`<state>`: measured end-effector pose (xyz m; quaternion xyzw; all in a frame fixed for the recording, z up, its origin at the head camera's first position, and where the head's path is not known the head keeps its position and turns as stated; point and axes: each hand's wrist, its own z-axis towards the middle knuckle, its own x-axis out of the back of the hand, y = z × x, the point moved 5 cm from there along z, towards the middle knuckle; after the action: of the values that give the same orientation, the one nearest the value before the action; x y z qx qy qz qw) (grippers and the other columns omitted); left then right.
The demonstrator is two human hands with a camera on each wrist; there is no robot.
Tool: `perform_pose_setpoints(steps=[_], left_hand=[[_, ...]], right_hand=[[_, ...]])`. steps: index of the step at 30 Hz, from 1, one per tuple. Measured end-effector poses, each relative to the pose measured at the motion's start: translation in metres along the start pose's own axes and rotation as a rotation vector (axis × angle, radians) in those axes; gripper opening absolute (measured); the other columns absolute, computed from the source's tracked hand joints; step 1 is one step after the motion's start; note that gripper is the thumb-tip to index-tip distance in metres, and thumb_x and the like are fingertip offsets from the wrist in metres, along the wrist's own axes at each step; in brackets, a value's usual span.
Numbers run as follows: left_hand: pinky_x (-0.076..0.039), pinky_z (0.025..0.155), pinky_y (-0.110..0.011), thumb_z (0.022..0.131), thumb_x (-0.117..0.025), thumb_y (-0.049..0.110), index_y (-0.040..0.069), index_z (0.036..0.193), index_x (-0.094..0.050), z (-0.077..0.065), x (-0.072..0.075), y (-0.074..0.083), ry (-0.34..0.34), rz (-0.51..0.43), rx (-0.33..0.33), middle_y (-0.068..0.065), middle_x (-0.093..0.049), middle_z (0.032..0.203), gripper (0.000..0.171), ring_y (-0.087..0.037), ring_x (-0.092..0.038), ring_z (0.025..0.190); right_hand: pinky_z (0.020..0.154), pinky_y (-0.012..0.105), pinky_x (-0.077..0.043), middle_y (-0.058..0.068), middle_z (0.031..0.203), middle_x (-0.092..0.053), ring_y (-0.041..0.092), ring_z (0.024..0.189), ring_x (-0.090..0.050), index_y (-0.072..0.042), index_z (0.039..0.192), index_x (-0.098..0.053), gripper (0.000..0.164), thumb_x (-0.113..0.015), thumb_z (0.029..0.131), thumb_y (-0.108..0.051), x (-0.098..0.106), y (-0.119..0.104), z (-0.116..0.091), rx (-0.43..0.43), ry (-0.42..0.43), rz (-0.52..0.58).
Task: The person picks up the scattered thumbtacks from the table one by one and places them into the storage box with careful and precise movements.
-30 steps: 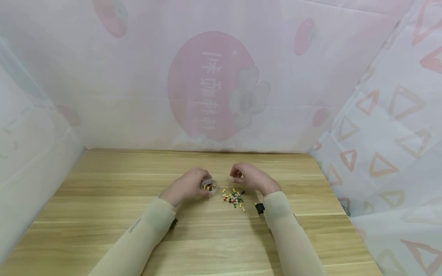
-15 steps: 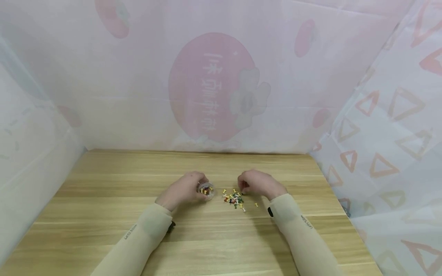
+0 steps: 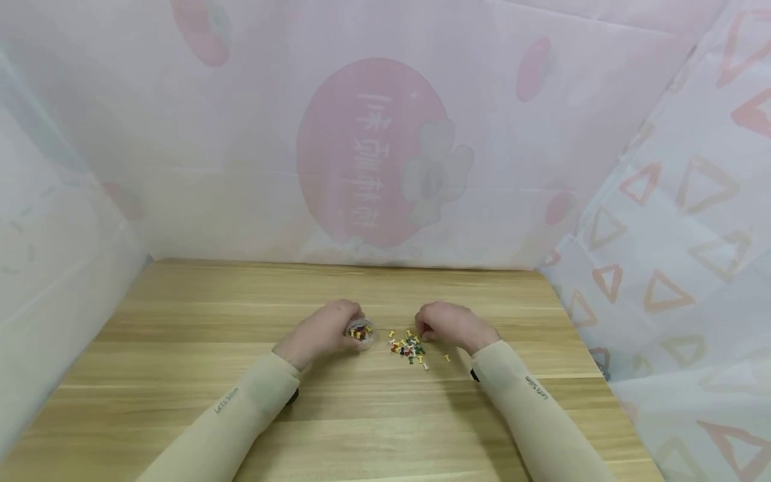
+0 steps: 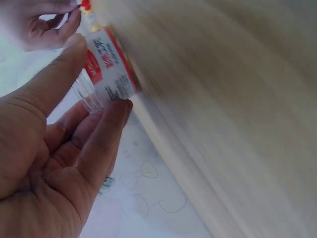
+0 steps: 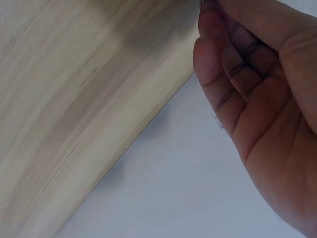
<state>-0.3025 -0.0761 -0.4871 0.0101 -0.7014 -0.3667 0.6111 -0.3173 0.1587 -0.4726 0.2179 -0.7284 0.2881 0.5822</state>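
Left fingers (image 4: 102,141) grip the jar (image 4: 110,67) between them; right fingers (image 5: 210,72) curl beside loose pins (image 3: 412,349), their hold unclear.

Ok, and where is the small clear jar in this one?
In the head view, the clear jar is gripped by the left hand, just left of the loose push pins on the wooden table.

- "Let's Slim" is printed on left sleeve (image 3: 225,418) and right sleeve (image 3: 539,415), lower frame.
- Jar label (image 4: 110,67), upper left, left wrist view: print blurred.
- Pink disc (image 3: 334,147), upper centre: characters cannot be confirmed.
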Motion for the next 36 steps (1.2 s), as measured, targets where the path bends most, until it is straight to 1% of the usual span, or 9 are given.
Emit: perform_pose_setpoints(steps=[4, 9, 12, 16, 18, 22, 26, 29, 36], left_hand=[[-0.052, 0.083, -0.036, 0.082, -0.087, 0.028, 0.01, 0.11, -0.069, 0.0, 0.0, 0.001, -0.012, 0.051, -0.025, -0.003, -0.068, 0.102, 0.038, -0.014, -0.057, 0.088], [-0.053, 0.086, -0.037, 0.08, -0.089, 0.026, 0.008, 0.111, -0.068, 0.001, 0.001, 0.004, -0.023, 0.027, -0.037, -0.005, -0.069, 0.105, 0.041, -0.017, -0.061, 0.092], [-0.054, 0.087, -0.038, 0.077, -0.091, 0.025, 0.006, 0.112, -0.068, 0.002, 0.002, 0.004, -0.024, -0.005, -0.029, -0.007, -0.07, 0.107, 0.046, -0.021, -0.064, 0.095], [-0.055, 0.087, -0.039, 0.075, -0.092, 0.026, 0.005, 0.113, -0.068, 0.003, 0.003, 0.004, -0.027, -0.015, -0.016, -0.008, -0.071, 0.109, 0.049, -0.023, -0.065, 0.096], [-0.055, 0.087, -0.039, 0.075, -0.093, 0.026, 0.005, 0.113, -0.068, 0.003, 0.004, 0.004, -0.026, -0.015, -0.012, -0.008, -0.071, 0.108, 0.05, -0.022, -0.065, 0.095], [-0.054, 0.084, -0.038, 0.076, -0.093, 0.029, 0.006, 0.113, -0.069, 0.005, 0.004, 0.003, -0.024, -0.004, -0.008, -0.006, -0.07, 0.107, 0.05, -0.02, -0.063, 0.092], [-0.054, 0.081, -0.037, 0.077, -0.092, 0.033, 0.008, 0.113, -0.07, 0.007, 0.005, 0.003, -0.028, 0.021, -0.005, -0.004, -0.07, 0.104, 0.049, -0.015, -0.061, 0.087], [-0.053, 0.081, -0.036, 0.077, -0.092, 0.033, 0.008, 0.112, -0.071, 0.008, 0.005, 0.003, -0.039, 0.022, -0.002, -0.003, -0.07, 0.103, 0.048, -0.014, -0.06, 0.086], [-0.054, 0.081, -0.038, 0.077, -0.092, 0.031, 0.006, 0.111, -0.072, 0.007, 0.007, 0.005, -0.06, -0.007, 0.009, -0.005, -0.071, 0.103, 0.047, -0.017, -0.062, 0.087]], right_hand=[[0.069, 0.028, -0.052, -0.009, 0.085, -0.066, 0.007, 0.075, -0.057, -0.019, 0.084, -0.07, 0.012, -0.077, 0.092, -0.012, -0.003, 0.0, -0.001, -0.024, -0.017, -0.009], [0.066, 0.027, -0.052, -0.01, 0.086, -0.065, 0.007, 0.074, -0.057, -0.02, 0.085, -0.07, 0.013, -0.075, 0.093, -0.012, -0.003, 0.0, -0.002, -0.058, -0.018, -0.022], [0.066, 0.026, -0.052, -0.011, 0.085, -0.062, 0.007, 0.075, -0.056, -0.021, 0.086, -0.068, 0.014, -0.072, 0.093, -0.01, 0.0, -0.002, -0.001, -0.054, 0.006, -0.032], [0.066, 0.026, -0.051, -0.012, 0.082, -0.057, 0.007, 0.074, -0.054, -0.022, 0.084, -0.063, 0.015, -0.069, 0.094, -0.012, 0.004, -0.008, 0.002, -0.024, 0.065, -0.04], [0.067, 0.026, -0.051, -0.011, 0.082, -0.057, 0.007, 0.074, -0.054, -0.022, 0.085, -0.062, 0.014, -0.068, 0.094, -0.014, 0.005, -0.011, 0.004, -0.022, 0.091, -0.012], [0.068, 0.026, -0.052, -0.01, 0.086, -0.06, 0.007, 0.076, -0.057, -0.021, 0.091, -0.064, 0.007, -0.068, 0.095, -0.017, 0.006, -0.015, 0.009, -0.047, 0.132, 0.093], [0.074, 0.024, -0.054, -0.011, 0.092, -0.061, 0.005, 0.083, -0.059, -0.02, 0.099, -0.066, 0.004, -0.069, 0.096, -0.019, 0.006, -0.018, 0.014, -0.063, 0.164, 0.19], [0.078, 0.024, -0.055, -0.011, 0.094, -0.063, 0.005, 0.086, -0.061, -0.019, 0.101, -0.067, 0.004, -0.067, 0.097, -0.02, 0.006, -0.022, 0.016, -0.055, 0.186, 0.268], [0.078, 0.024, -0.056, -0.012, 0.096, -0.067, 0.003, 0.09, -0.064, -0.019, 0.102, -0.069, 0.004, -0.066, 0.099, -0.02, 0.005, -0.036, 0.024, -0.028, 0.237, 0.376]])
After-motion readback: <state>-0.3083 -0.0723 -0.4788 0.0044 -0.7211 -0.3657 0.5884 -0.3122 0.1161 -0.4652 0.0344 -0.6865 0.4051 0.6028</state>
